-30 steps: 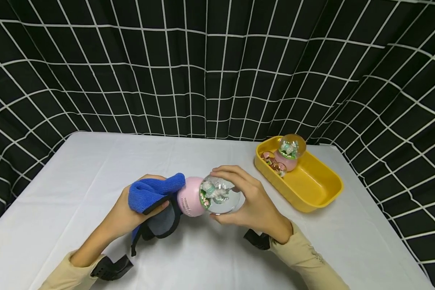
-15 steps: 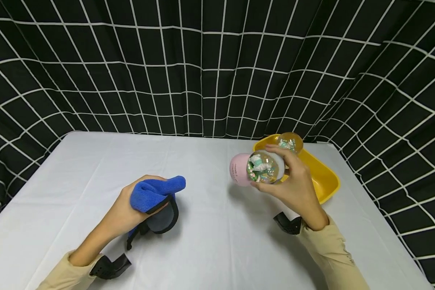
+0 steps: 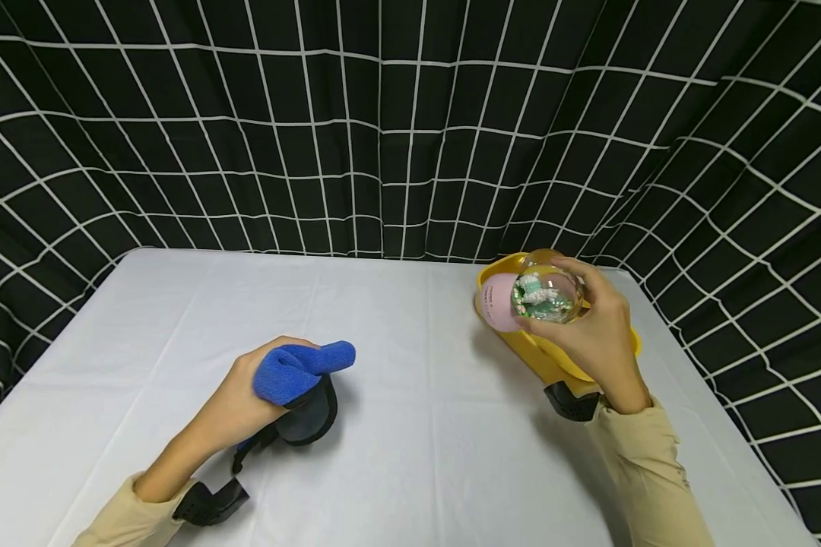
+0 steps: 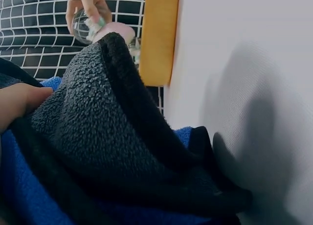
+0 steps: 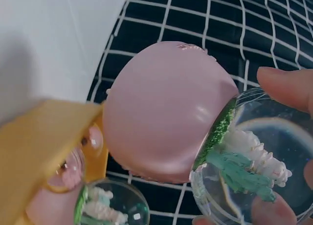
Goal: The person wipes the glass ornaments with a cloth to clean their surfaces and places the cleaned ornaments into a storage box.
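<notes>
My right hand grips the clear ball of a snow globe with a pink base, above the yellow tray. The globe is tilted sideways, base toward the left. In the right wrist view its pink base is large, and a white and teal figure shows inside the ball. My left hand holds a bunched cloth, blue on one side and dark grey on the other with black edging, low over the table at the left. Its thumb presses on the grey side in the left wrist view.
The yellow tray stands at the table's right, partly hidden by the right hand. Inside it are a second pink-based snow globe and small clear globes. A black curtain with white grid lines surrounds the white table.
My right hand has carried the snow globe away from the cloth, rightward and back, to over the yellow tray. The left hand still holds the cloth in almost the same place.
</notes>
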Available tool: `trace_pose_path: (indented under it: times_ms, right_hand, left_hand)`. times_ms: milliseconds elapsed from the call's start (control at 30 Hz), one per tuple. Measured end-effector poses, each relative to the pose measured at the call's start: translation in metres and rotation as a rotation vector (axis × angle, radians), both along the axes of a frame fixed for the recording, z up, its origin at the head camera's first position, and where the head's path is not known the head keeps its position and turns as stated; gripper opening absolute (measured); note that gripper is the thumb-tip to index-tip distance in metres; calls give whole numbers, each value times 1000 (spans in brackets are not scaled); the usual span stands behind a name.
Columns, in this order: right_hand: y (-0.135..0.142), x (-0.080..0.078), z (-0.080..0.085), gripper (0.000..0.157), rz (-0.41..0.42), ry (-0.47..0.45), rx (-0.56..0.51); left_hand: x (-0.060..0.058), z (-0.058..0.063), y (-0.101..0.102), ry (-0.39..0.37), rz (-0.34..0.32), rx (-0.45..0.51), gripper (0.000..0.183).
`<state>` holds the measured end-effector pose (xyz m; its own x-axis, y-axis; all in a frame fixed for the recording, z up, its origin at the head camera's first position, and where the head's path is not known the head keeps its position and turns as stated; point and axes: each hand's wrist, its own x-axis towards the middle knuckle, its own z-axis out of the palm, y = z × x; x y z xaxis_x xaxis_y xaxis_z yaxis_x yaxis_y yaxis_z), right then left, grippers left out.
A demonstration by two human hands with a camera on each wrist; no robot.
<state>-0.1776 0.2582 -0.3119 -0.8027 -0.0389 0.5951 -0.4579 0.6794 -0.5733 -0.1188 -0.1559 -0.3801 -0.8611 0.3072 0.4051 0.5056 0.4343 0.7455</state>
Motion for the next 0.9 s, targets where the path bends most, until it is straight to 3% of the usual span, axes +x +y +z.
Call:
trace_pose_path:
  times_ms: [400,667,900]
  right_hand:
    - [37,0,12,75,-168,-33,68]
    - [49,-6,8,74,-181,-160,151]
    - [55,-13,1,75,-123,-229,264]
  left_hand:
    - [-1,-1,0,19,3,-6,50]
    - [0,1,-2,47,42,-20,52]
    - [4,8,1,79,84,-70,62]
